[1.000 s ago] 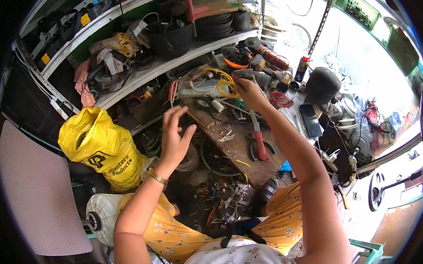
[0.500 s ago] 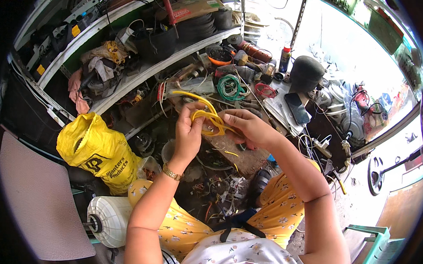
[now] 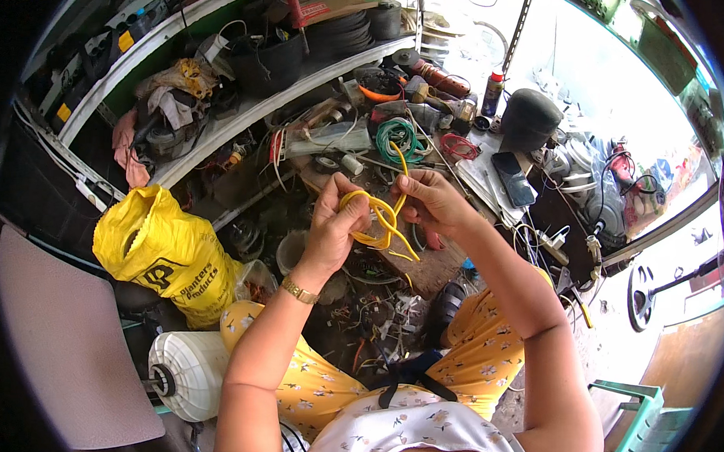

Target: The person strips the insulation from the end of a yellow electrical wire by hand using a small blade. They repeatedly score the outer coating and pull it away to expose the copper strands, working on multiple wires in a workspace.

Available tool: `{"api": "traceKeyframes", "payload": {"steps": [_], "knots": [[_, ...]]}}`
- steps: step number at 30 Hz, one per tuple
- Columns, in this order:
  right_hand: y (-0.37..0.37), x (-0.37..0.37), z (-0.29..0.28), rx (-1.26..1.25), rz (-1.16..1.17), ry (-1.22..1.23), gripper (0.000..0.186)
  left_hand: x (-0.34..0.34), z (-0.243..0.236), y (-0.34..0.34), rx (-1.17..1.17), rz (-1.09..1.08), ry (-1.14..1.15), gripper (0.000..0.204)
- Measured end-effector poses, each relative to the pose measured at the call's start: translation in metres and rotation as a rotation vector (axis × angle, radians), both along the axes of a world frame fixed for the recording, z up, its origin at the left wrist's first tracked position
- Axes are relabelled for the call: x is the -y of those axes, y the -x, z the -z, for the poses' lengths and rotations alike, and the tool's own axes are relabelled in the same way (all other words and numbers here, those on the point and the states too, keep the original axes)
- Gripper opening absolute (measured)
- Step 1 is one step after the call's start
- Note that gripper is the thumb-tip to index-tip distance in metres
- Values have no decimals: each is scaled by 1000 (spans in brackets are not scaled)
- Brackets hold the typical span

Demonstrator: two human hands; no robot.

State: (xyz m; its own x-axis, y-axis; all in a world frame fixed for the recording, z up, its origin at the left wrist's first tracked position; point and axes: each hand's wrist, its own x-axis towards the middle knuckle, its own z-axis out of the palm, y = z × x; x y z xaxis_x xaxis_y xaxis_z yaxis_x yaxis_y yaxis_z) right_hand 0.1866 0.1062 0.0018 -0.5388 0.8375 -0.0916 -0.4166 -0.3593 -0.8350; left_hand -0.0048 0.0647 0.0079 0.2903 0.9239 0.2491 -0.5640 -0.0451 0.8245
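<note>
Holding a looped yellow wire [image 3: 393, 221] in the air with both hands, seen over the edge of the brown wooden desk [image 3: 434, 273]. Keeping the loops pinched in the grip of the left hand [image 3: 342, 217], and pinching one strand with the right hand [image 3: 431, 198]. Having beyond the hands a green wire coil [image 3: 399, 142] and, farther right, a red wire coil [image 3: 460, 147].

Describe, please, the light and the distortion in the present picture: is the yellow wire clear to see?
Head view: glare burns out the upper right; head view: the lower shelf bows and the corners turn black; head view: the yellow wire shows clearly, while the scraps below lie in dimness, hard to tell apart.
</note>
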Motion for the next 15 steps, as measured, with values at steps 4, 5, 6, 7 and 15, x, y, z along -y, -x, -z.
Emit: {"api": "traceKeyframes", "payload": {"steps": [4, 5, 6, 7, 15], "knots": [[28, 7, 28, -224, -28, 208, 26, -1, 15, -13, 38, -143, 71, 15], [38, 19, 13, -182, 9, 263, 24, 0, 16, -13, -16, -213, 79, 15], [44, 30, -3, -139, 47, 319, 23, 0, 18, -12, -70, -282, 86, 14], [42, 21, 15, -153, 7, 237, 24, -2, 20, -8, -109, -314, 58, 14], [30, 7, 13, 38, 134, 214, 42, -19, 29, -15, 136, -446, 124, 18]]}}
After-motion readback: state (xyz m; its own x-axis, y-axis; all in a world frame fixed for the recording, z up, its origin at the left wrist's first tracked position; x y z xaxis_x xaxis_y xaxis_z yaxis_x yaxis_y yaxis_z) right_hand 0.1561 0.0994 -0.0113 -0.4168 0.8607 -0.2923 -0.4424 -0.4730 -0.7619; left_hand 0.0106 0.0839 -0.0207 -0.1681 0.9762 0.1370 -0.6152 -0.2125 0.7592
